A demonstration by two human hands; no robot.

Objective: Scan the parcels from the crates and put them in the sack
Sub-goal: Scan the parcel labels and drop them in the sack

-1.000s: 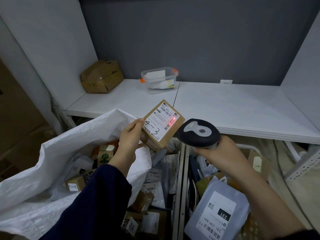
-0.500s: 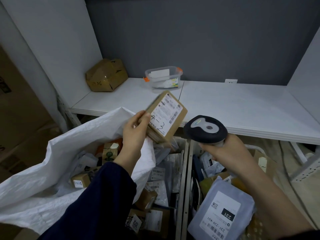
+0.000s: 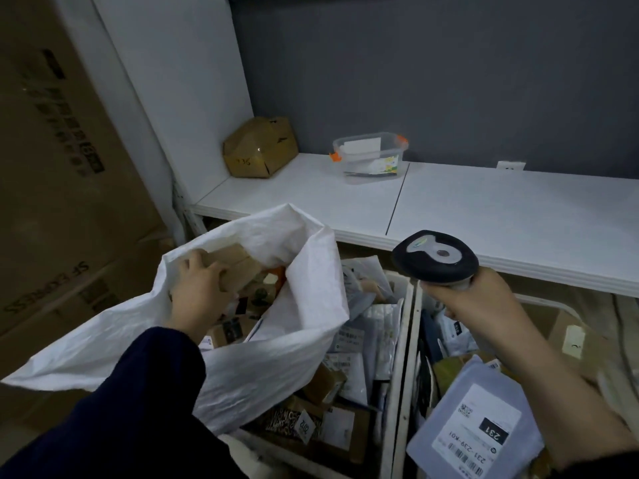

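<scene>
The left hand (image 3: 198, 292) is inside the mouth of the sack (image 3: 276, 340), fingers curled round the near end of a brown cardboard parcel (image 3: 238, 267). The parcel is held above the parcels already lying in the sack and is not yet let go. The right hand (image 3: 484, 299) is clenched round the handle of the scanner (image 3: 435, 259), which hangs over the right crate (image 3: 549, 300), well apart from the sack.

Step in hand, as judged: deposit. Lower the parcel past the rim before opening the fingers, so that it settles on the load and does not catch the cloth.

Edges: the sack's right lip folds outward over the left crate (image 3: 397, 357) and looks limp. A parcel dragged across it would likely pull the mouth shut. The front edge of the shelf (image 3: 484, 209) runs just behind the sack. Open room lies upward and toward the body, so bring the hand out that way. A grey mailer (image 3: 480, 420) lies uppermost in the right crate, near the right forearm.
</scene>
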